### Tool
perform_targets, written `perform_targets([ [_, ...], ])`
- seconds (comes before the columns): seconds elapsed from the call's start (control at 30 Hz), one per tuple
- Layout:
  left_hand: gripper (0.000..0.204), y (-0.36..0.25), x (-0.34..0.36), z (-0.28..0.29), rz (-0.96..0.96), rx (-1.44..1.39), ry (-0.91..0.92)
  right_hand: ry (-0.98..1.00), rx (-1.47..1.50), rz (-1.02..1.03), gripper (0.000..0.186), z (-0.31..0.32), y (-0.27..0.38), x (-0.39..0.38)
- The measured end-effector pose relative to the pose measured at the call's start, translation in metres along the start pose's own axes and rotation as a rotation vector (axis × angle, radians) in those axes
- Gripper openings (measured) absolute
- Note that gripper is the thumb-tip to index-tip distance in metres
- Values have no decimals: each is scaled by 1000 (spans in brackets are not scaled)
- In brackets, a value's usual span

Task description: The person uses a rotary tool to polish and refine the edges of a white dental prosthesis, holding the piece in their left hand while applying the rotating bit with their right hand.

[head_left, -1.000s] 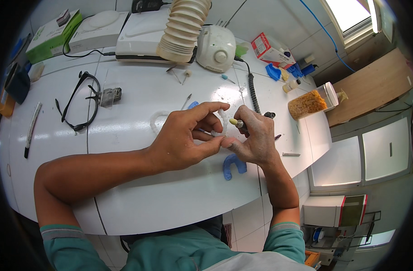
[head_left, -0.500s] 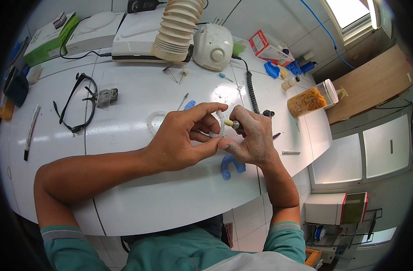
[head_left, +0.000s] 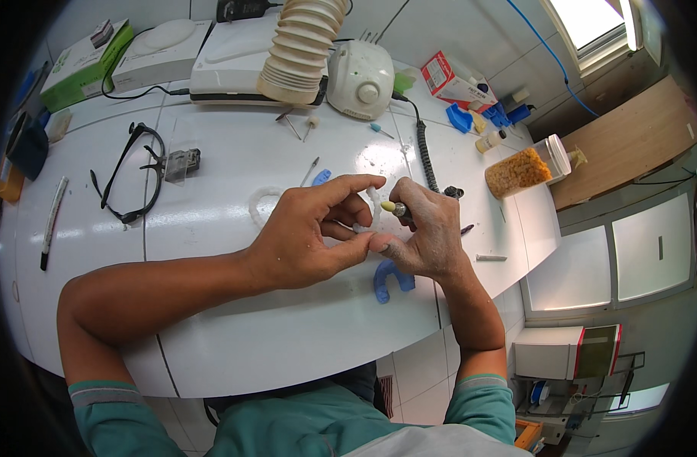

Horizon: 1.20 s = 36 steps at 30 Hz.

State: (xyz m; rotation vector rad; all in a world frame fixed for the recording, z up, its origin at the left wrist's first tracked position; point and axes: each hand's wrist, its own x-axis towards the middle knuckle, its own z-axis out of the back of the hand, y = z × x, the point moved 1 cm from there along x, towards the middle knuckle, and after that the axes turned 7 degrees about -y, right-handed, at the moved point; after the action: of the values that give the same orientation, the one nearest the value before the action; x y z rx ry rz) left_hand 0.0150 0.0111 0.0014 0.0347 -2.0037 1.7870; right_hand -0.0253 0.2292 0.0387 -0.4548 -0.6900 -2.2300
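Between the thumb and fingers of my left hand [head_left: 302,236] is a white, curved dental arch piece [head_left: 374,199], partly hidden by the fingers. My dust-covered right hand [head_left: 432,232] grips a rotary handpiece [head_left: 398,210] whose pale yellow tip points at the arch's inner side. Whether tip and arch touch, I cannot tell. Both thumbs meet just below. A blue horseshoe-shaped dental piece [head_left: 380,283] lies on the table under my hands. Behind my left hand lie another white arch [head_left: 257,206], a small blue piece [head_left: 321,177] and a thin metal bur [head_left: 310,169].
Black-framed magnifying glasses [head_left: 152,194] and a marker [head_left: 54,222] lie to the left. At the back stand a ribbed suction hose [head_left: 299,53] and a white control unit [head_left: 360,80] with a coiled cord [head_left: 424,156]. A jar of orange granules [head_left: 520,169] is at right.
Barely anything differs. My hands keep their grips and places, and the handpiece tip has shifted very slightly against the white arch.
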Motion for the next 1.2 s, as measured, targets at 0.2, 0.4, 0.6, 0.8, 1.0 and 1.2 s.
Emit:
perform_targets([
  [0.2, 67, -2, 0, 0, -10, -1, -14, -14, -23, 10, 70, 1, -1, 1],
  [0.4, 67, -1, 0, 0, -25, 2, -16, 7, -8, 3, 71, -1, -3, 0],
  [0.6, 67, -2, 0, 0, -18, 5, -6, 8, -4, 6, 71, -1, -4, 0],
  [0.8, 67, -2, -1, 0, -7, 1, -3, 17, -24, 14, 71, -1, -4, -1],
  [1.0, 67, -2, -1, 0, -1, 4, -3, 22, -19, 13, 70, 0, -3, 0],
  [1.2, 67, -3, 0, 0, 8, 13, 6, 10, -5, 14, 70, -1, -4, -2],
])
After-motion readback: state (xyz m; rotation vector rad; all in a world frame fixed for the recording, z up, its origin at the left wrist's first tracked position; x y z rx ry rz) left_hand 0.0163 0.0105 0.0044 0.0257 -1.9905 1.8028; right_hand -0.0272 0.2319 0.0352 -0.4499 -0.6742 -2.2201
